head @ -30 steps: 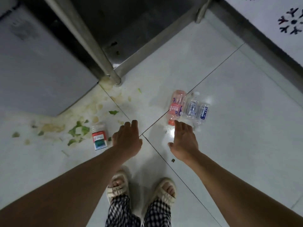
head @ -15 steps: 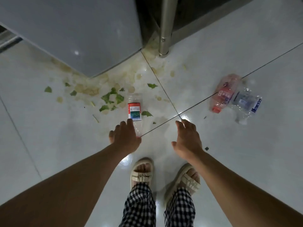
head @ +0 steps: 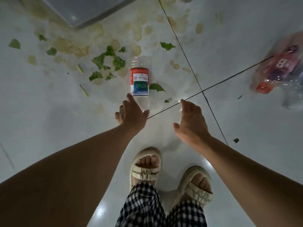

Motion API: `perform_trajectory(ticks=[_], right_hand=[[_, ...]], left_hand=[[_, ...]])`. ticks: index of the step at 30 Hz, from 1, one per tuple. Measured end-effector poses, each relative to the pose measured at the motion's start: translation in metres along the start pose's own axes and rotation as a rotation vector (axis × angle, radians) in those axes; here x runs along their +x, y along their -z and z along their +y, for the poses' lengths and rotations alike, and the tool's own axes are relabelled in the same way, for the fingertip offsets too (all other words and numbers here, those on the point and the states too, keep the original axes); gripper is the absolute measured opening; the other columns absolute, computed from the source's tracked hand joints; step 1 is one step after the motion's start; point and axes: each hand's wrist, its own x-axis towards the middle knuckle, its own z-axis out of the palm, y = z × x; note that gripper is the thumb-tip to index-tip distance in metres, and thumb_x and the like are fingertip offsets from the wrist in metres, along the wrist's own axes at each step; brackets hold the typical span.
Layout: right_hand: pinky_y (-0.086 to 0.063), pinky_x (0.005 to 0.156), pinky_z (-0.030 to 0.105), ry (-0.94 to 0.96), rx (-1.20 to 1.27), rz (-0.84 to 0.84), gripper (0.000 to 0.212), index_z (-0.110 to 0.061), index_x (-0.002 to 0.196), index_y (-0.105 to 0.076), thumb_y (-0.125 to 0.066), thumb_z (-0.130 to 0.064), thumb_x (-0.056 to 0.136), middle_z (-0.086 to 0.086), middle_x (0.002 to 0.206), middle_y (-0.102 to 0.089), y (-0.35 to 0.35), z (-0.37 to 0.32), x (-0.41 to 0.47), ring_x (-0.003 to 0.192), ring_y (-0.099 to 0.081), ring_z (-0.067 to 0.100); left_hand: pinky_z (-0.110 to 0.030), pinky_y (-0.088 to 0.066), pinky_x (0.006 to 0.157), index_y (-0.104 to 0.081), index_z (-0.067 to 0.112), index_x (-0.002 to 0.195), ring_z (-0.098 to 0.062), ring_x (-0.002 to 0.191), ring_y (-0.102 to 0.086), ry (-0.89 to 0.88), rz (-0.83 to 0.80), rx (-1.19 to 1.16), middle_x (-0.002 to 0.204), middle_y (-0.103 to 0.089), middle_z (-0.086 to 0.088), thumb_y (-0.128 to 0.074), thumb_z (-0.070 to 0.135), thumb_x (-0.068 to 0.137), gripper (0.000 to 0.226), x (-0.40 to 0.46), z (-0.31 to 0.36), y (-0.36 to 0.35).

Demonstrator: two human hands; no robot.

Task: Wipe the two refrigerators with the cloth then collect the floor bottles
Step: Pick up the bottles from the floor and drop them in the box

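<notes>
**Reaching for the first floor bottle**

Head view: the clear plastic bottle with a red-and-blue label [head: 139,82] lies mid-frame among leaf scraps. The left hand [head: 132,113], spread and empty, hovers over its lower end; the right hand [head: 191,122] is open too (holding nothing). Best to grasp the bottle's midsection firmly.

Two bottles on the floor: one clear with a red and teal label [head: 139,82], one pink with an orange cap [head: 277,69] well right of it; maybe more crumpled plastic beside the pink one, too blurred to count. Two bare hands, two sandals.
</notes>
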Motion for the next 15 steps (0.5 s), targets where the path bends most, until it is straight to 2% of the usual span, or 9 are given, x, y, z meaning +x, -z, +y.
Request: perform_trajectory(ticks=[4,7,11,15], right_hand=[[-0.03,0.108,0.032,0.008,0.01,0.056,0.08,-0.007,0.148,-0.013,-0.063,-0.021,0.086,0.011,0.146,-0.035,-0.017,0.017,0.014,0.134,-0.03,0.026],[-0.031,0.108,0.033,-0.005,0.008,0.052,0.081,-0.007,0.148,-0.014,-0.063,-0.022,0.087,0.012,0.147,-0.033,-0.019,0.024,0.016,0.134,-0.03,0.027],[-0.032,0.108,0.033,-0.02,0.044,0.049,0.077,-0.008,0.147,-0.017,-0.063,-0.02,0.086,0.011,0.146,-0.035,-0.004,0.026,0.002,0.134,-0.031,0.026],[-0.031,0.108,0.033,-0.047,0.049,0.052,0.07,-0.009,0.144,-0.022,-0.061,-0.02,0.087,0.01,0.146,-0.035,0.031,0.03,-0.03,0.133,-0.031,0.026]], left_hand=[[-0.05,-0.037,0.103,-0.005,0.015,0.147,-0.036,0.124,-0.045,0.057,0.051,-0.173,0.136,-0.043,-0.015,-0.064,0.043,0.084,0.09,0.023,0.009,-0.019],[-0.045,-0.045,0.096,-0.011,0.015,0.144,-0.034,0.115,-0.051,0.042,0.078,-0.201,0.128,-0.046,-0.014,-0.066,0.038,0.083,0.085,0.026,0.013,-0.02],[-0.045,-0.045,0.094,-0.017,0.013,0.14,-0.035,0.112,-0.052,0.021,0.057,-0.155,0.124,-0.046,-0.016,-0.068,0.037,0.082,0.081,0.011,0.019,-0.004],[-0.046,-0.045,0.09,-0.019,0.012,0.137,-0.038,0.111,-0.054,-0.098,0.009,-0.004,0.124,-0.048,-0.018,-0.07,0.04,0.08,0.081,-0.022,0.035,0.027]])
